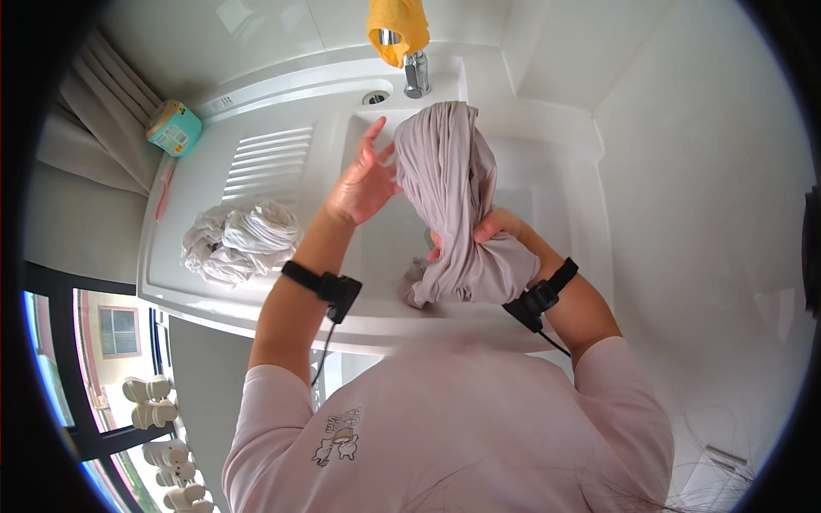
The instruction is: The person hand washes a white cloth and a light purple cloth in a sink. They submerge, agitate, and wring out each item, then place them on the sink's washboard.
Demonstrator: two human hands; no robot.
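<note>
A long bunch of damp-looking mauve-grey cloth (pixel 442 173) is gathered lengthwise over the white basin (pixel 385 256). My right hand (pixel 497 226) grips its lower part, thumb on top, with the loose end hanging by the basin's front edge. Left of the cloth's upper part, my left hand (pixel 369 183) is raised with its fingers spread; the fingertips are partly behind or against the cloth, and I cannot tell whether they touch. On the ribbed drainboard at the left lies a crumpled white cloth (pixel 240 240).
A chrome faucet (pixel 416 77) with a yellow cloth (pixel 397 25) draped over it stands at the basin's back. A turquoise container (pixel 174 128) and a pink brush (pixel 165 189) are at the far left, beside a grey curtain (pixel 109 122). A wall rises on the right.
</note>
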